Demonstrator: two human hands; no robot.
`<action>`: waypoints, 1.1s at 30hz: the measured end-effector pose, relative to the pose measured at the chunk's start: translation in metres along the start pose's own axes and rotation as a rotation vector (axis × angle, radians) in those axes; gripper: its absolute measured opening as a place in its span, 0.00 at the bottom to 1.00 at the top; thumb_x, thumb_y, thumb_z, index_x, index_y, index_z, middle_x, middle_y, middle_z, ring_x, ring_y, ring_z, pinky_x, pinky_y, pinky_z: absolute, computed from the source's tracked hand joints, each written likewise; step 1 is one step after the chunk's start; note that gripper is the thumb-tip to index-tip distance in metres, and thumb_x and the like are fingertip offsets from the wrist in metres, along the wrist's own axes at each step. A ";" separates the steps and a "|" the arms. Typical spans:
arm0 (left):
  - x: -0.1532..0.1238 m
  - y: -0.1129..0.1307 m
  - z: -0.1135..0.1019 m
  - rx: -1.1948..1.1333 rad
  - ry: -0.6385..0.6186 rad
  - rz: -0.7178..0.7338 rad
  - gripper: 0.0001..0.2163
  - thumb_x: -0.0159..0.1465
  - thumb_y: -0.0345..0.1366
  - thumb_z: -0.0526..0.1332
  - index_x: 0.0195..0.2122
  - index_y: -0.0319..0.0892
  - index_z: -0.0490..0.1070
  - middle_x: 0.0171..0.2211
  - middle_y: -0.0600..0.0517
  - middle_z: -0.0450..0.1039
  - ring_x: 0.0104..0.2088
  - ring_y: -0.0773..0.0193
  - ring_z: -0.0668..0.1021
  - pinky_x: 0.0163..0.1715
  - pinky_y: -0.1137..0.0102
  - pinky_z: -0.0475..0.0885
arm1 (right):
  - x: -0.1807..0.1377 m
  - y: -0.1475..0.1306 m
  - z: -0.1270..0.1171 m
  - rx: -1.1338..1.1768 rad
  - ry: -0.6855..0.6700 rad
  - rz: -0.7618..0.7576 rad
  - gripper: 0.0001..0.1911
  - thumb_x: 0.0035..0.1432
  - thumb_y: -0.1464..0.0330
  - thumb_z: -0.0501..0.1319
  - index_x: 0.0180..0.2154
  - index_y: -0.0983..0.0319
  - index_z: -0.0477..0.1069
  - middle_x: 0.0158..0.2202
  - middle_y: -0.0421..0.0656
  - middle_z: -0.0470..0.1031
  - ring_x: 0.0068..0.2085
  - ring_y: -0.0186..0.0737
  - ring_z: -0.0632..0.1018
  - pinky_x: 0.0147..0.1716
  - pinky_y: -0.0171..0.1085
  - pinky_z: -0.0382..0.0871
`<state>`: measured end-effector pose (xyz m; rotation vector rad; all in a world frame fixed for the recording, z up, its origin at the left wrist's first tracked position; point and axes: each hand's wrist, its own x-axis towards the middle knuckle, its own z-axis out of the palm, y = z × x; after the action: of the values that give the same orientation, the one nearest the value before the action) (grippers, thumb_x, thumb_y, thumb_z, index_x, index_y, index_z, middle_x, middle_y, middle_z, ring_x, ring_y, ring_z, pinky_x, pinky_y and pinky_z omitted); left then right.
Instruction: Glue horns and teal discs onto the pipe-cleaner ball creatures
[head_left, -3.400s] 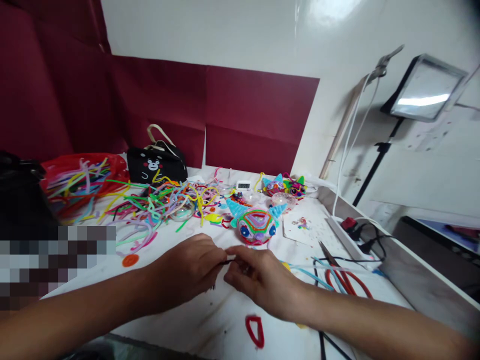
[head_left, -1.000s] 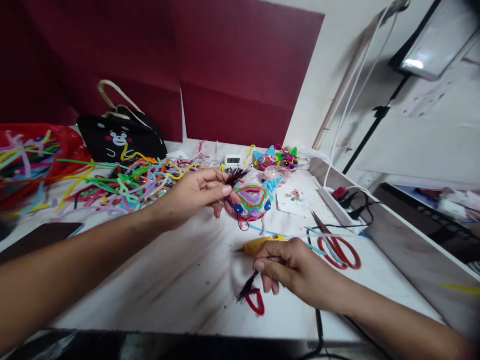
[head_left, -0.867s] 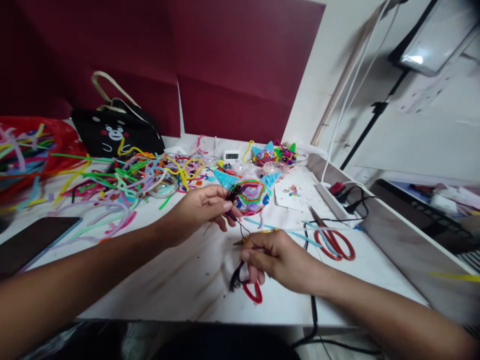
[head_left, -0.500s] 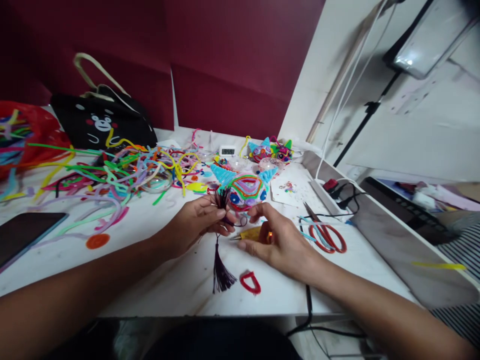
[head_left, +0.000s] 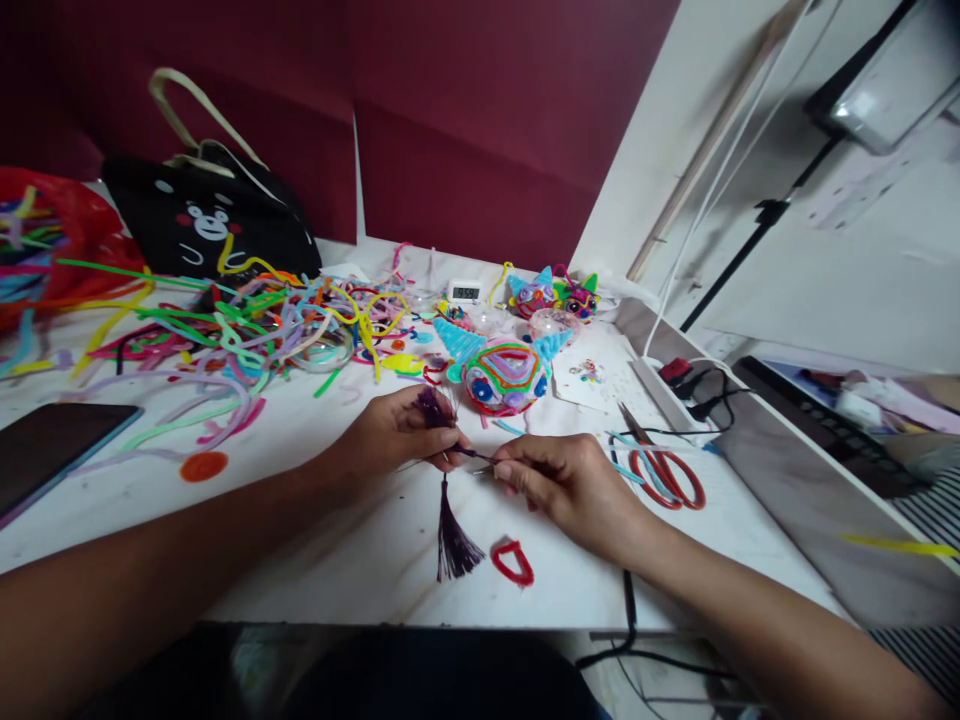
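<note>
Between its thumb and fingers my left hand (head_left: 416, 430) pinches a dark purple tassel. A second dark purple tassel (head_left: 456, 540) hangs or lies just below that hand, its strands fanned out. My right hand (head_left: 562, 480) is closed on the tassel's thin cord (head_left: 476, 455), which runs straight between the two hands. Part of a glue gun's tip shows by the right fingers; its body is hidden behind the hand. Just beyond the hands sits a round, colourful animal head (head_left: 506, 380) with blue ears. A red pipe-cleaner loop (head_left: 513, 564) lies nearer me.
Tangled pipe cleaners (head_left: 247, 330) spread over the left, near a phone (head_left: 60, 450) and an orange disc (head_left: 203, 466). Orange-handled scissors (head_left: 667, 475) lie at right beside a power strip (head_left: 667, 395). A small clock (head_left: 465, 292) and two finished heads (head_left: 536, 293) stand behind.
My right hand has closed on the cord and now draws it to the right, where its fingers were apart before. The left hand keeps its hold. The view has shifted slightly.
</note>
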<state>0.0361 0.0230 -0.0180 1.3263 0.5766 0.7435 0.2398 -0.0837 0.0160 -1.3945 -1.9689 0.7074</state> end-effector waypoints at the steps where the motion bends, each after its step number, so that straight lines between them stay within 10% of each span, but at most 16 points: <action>1: 0.001 0.000 -0.002 0.024 -0.014 -0.005 0.15 0.52 0.37 0.72 0.35 0.40 0.67 0.29 0.50 0.81 0.26 0.63 0.81 0.27 0.70 0.78 | -0.002 0.002 0.000 -0.020 0.000 -0.002 0.11 0.66 0.67 0.56 0.37 0.63 0.75 0.26 0.40 0.74 0.24 0.30 0.71 0.25 0.29 0.63; 13: 0.015 0.002 -0.034 0.554 -0.100 -0.064 0.12 0.55 0.41 0.67 0.37 0.41 0.71 0.27 0.52 0.77 0.26 0.64 0.78 0.26 0.71 0.72 | 0.026 0.017 -0.004 -0.496 0.023 -0.082 0.09 0.63 0.73 0.55 0.36 0.64 0.74 0.30 0.44 0.77 0.28 0.35 0.74 0.30 0.32 0.62; 20: 0.013 -0.004 -0.041 1.360 -0.009 0.330 0.13 0.61 0.43 0.59 0.40 0.42 0.77 0.42 0.46 0.76 0.44 0.53 0.75 0.45 0.60 0.66 | 0.012 0.030 -0.024 -0.539 0.106 -0.099 0.10 0.63 0.73 0.54 0.42 0.64 0.74 0.36 0.47 0.79 0.35 0.40 0.78 0.35 0.35 0.67; 33: 0.014 -0.029 -0.035 1.231 -0.161 0.450 0.11 0.63 0.41 0.57 0.39 0.45 0.77 0.40 0.48 0.74 0.42 0.58 0.75 0.43 0.65 0.66 | -0.044 0.082 -0.059 -0.719 -0.008 -0.026 0.19 0.61 0.79 0.53 0.52 0.64 0.70 0.49 0.52 0.76 0.49 0.48 0.76 0.47 0.46 0.70</action>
<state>0.0234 0.0538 -0.0518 2.6935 0.6256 0.6146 0.3455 -0.0961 -0.0121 -1.7463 -2.3576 -0.0399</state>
